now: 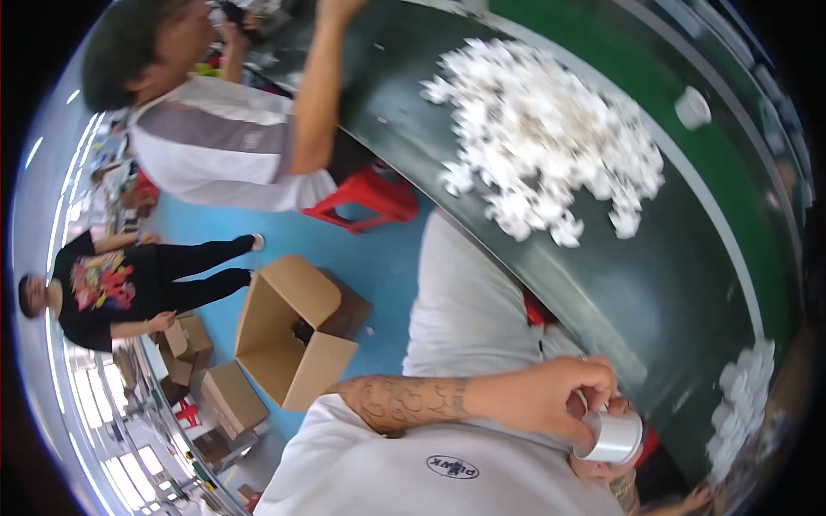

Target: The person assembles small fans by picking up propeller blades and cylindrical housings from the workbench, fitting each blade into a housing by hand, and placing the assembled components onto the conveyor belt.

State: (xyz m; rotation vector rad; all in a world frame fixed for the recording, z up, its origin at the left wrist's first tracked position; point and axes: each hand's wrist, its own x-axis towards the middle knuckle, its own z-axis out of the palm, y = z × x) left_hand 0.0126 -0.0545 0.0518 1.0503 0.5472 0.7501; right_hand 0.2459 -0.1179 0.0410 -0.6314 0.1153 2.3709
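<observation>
Closest to the camera was the wearer's own white T-shirt (387,464), with a small dark oval logo on it, filling the bottom of the view. Right above that a tattooed forearm ran across to one hand (551,397), which sat on top of a small white cylindrical cup (613,437), fingers curled over its rim, so the grip was closed on the cup. The view was turned so much that I honestly couldn't say which hand that one was. A second hand (602,469) sat under the cup, mostly hidden by it; it seemed to cradle the cup from below, but I couldn't tell how tight that grip was.

The cup was held just off the near edge of the long dark green desk (602,284), down at the lower right of the view. On the desk, further along, lay a big heap of small white plastic parts (546,133), and a smaller heap of the same white parts (744,404) sat near the hands. One lone white cup (693,107) stood apart beyond the big heap.

A co-worker in a white and grey shirt (215,142) leaned one arm onto the desk, next to a red plastic stool (366,198). An open brown cardboard box (292,331) stood on the blue floor (379,267), with more boxes by it, near another person in a black printed T-shirt (95,288).
</observation>
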